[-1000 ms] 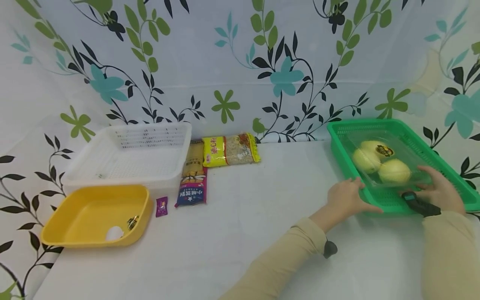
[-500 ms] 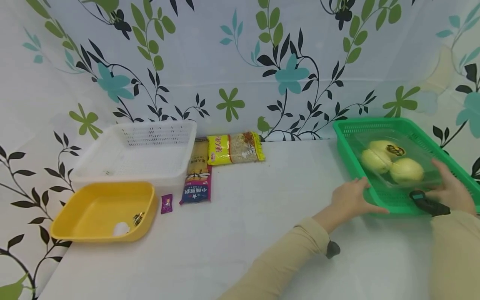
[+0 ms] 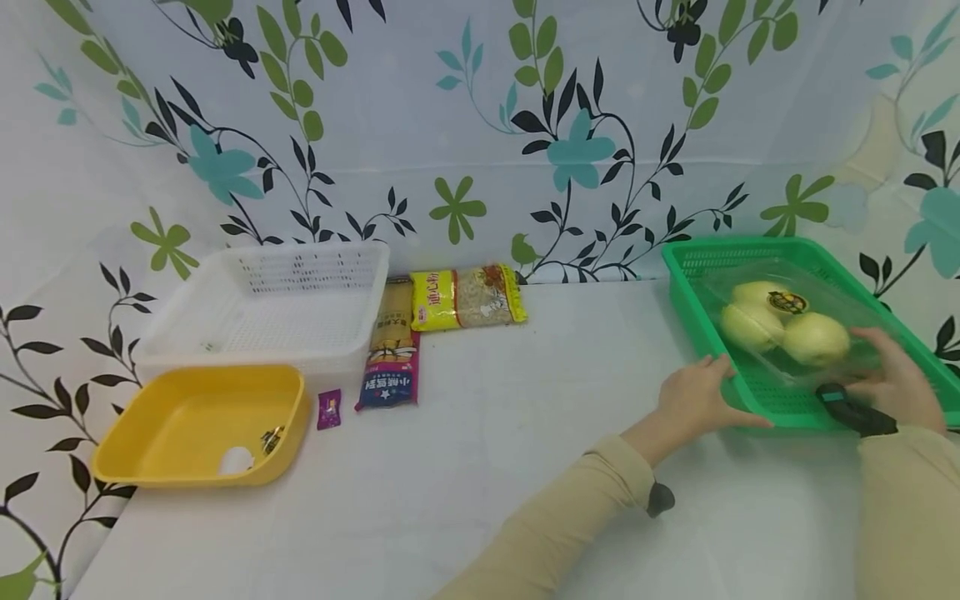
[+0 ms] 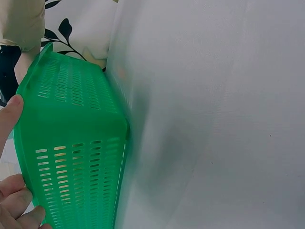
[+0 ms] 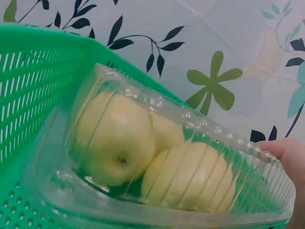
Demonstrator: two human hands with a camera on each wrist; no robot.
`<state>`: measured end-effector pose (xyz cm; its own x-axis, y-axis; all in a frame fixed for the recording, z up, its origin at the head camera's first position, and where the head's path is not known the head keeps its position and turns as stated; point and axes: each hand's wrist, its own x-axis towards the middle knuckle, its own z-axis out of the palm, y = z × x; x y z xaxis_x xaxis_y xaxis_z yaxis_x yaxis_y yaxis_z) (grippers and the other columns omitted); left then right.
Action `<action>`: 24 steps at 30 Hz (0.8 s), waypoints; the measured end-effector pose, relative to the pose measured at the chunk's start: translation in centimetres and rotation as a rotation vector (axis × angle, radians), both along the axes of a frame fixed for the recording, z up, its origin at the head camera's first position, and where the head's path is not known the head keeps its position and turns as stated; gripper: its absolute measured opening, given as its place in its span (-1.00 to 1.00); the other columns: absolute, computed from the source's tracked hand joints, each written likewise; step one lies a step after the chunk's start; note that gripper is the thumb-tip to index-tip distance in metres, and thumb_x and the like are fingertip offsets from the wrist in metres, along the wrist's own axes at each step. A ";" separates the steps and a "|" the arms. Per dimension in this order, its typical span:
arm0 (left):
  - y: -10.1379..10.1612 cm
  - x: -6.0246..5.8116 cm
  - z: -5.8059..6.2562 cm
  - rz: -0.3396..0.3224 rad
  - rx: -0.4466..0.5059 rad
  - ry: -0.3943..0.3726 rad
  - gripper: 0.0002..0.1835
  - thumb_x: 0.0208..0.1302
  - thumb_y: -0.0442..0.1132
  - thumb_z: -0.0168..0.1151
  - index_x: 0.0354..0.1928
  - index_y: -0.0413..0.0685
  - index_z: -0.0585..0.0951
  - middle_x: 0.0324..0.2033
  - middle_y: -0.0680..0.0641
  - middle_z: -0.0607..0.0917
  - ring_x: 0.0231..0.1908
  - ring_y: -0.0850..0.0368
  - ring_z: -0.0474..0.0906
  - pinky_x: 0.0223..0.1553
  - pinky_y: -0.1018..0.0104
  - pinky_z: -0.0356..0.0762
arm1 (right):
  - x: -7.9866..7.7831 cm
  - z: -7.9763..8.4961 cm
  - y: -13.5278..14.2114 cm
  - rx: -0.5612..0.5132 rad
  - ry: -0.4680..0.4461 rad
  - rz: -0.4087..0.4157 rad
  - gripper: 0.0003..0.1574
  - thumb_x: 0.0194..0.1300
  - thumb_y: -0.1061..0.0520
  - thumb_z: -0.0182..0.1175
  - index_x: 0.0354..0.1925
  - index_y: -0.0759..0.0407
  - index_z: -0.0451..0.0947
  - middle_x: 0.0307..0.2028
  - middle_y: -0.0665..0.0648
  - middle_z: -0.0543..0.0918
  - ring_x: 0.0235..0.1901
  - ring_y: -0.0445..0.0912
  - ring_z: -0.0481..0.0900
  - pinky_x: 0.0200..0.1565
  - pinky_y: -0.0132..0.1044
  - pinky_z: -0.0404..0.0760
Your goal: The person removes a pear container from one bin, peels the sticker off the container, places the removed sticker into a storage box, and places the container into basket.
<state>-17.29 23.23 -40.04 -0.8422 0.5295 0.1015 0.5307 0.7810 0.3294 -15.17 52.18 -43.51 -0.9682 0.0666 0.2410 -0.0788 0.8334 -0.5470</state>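
A clear plastic box of pale yellow fruits, apple- or pear-like, sits tilted inside the green basket at the right. My right hand grips the box's right end, thumb and fingers on its ribbed edge in the right wrist view. A round black-and-gold sticker is on the box lid. At the basket's near left corner, my left hand holds the rim; in the left wrist view the thumb and curled fingers lie along that rim. The basket's bottom is partly hidden by the box.
At the left stand a white basket and a yellow tray with small items in it. A purple candy packet, a long noodle-like packet and a yellow packet lie nearby. A patterned cloth hangs behind.
The head view has shifted slightly. Inside the basket, the fruit box has moved a little to the right with my right hand. My left hand stays at the basket's corner.
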 end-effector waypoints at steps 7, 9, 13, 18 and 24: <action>0.1 -0.1 0.1 0.002 0.008 0.012 -0.20 -0.46 0.53 0.20 -0.02 0.45 0.38 -0.12 0.34 0.45 -0.49 0.43 0.38 -0.70 0.56 0.17 | 1.1 3.0 -2.8 -0.067 -0.044 -0.027 0.00 -0.14 0.71 0.06 0.23 0.55 -0.20 0.18 0.65 -0.18 -0.45 0.19 0.49 -0.58 -0.46 0.38; 0.1 -0.1 0.1 -0.001 0.023 0.009 -0.20 -0.45 0.52 0.21 -0.02 0.44 0.38 -0.20 0.35 0.47 -0.52 0.43 0.36 -0.70 0.57 0.17 | 1.2 3.3 -3.1 -0.075 -0.055 -0.049 -0.01 -0.11 0.71 0.05 0.23 0.54 -0.22 0.19 0.64 -0.22 -0.51 0.02 0.50 -0.58 -0.45 0.37; 0.1 -0.1 0.0 -0.010 0.066 -0.016 -0.21 -0.43 0.48 0.24 -0.02 0.41 0.37 -0.40 0.30 0.48 -0.59 0.41 0.30 -0.71 0.55 0.18 | 1.1 3.4 -3.1 -0.094 -0.067 -0.094 0.00 -0.07 0.70 0.03 0.26 0.49 -0.23 0.20 0.62 -0.20 -0.50 0.03 0.48 -0.56 -0.38 0.39; 0.2 -0.2 0.1 -0.019 0.091 -0.050 -0.20 -0.40 0.44 0.26 0.01 0.39 0.35 -0.68 0.17 0.37 -0.68 0.35 0.24 -0.75 0.51 0.19 | 1.6 3.8 -3.8 -0.132 -0.056 -0.113 -0.03 0.02 0.66 -0.02 0.31 0.38 -0.22 0.15 0.63 0.00 -0.47 -0.07 0.48 -0.53 -0.40 0.37; -0.1 -0.2 -0.3 0.000 0.082 -0.053 -0.19 -0.38 0.45 0.24 0.02 0.37 0.34 -0.69 0.16 0.35 -0.68 0.36 0.23 -0.75 0.52 0.18 | 2.1 3.9 -5.3 -0.373 -0.055 -0.007 -0.06 0.15 0.61 -0.15 0.36 0.12 -0.23 -0.46 0.10 0.59 -0.51 -0.28 0.53 -0.47 -0.52 0.40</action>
<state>-17.46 23.09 -40.36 -0.8475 0.5213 0.0996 0.5108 0.7500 0.4202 -13.11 46.89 -39.59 -0.9782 0.1468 0.1467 -0.0358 0.5767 -0.8162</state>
